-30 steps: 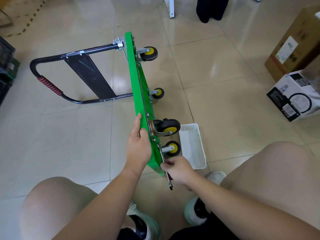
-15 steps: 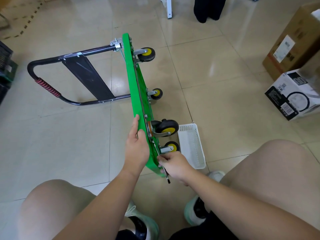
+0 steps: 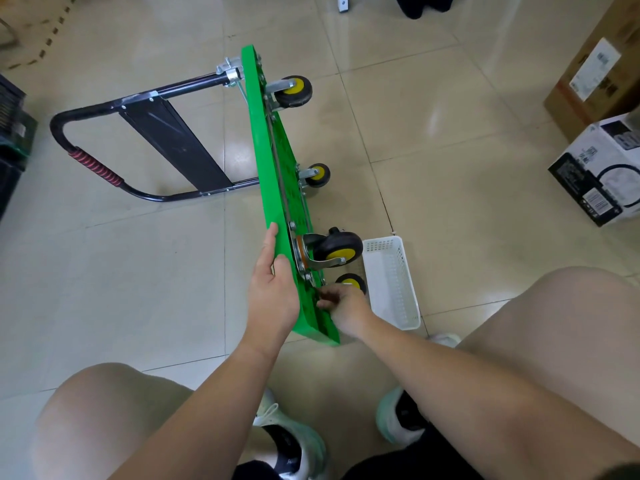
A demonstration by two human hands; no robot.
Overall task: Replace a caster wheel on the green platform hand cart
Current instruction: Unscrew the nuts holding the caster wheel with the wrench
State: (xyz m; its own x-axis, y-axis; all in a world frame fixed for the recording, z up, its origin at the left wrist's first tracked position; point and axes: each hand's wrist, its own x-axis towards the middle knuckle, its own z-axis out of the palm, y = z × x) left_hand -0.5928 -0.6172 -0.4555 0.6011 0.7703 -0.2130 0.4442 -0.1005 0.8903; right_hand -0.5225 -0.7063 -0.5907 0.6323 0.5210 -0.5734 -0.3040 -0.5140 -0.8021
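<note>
Change from 0.5 s earlier: my right hand [image 3: 346,306] has risen from the near bottom corner of the green platform cart [image 3: 273,168] to its underside, just below the near caster plates. The tool shaft that stuck out below my fist no longer shows. My left hand [image 3: 273,299] keeps its place on the cart's upper edge, thumb on the underside face and fingers on the deck face, clamping the board between them. My right fingers are curled against the underside; I cannot tell what, if anything, they grasp.

The cart stands on its long edge on the tiled floor between my knees and runs away from me. Its black handle [image 3: 104,168] lies flat on the deck side, and 4 yellow-hubbed casters project from the other side. The large swivel caster [image 3: 337,249] is nearest my hands.

A white perforated basket [image 3: 388,289] lies just beside the cart's near casters, showing only its own floor. 2 boxes [image 3: 602,168] sit well apart from the cart on that side.
</note>
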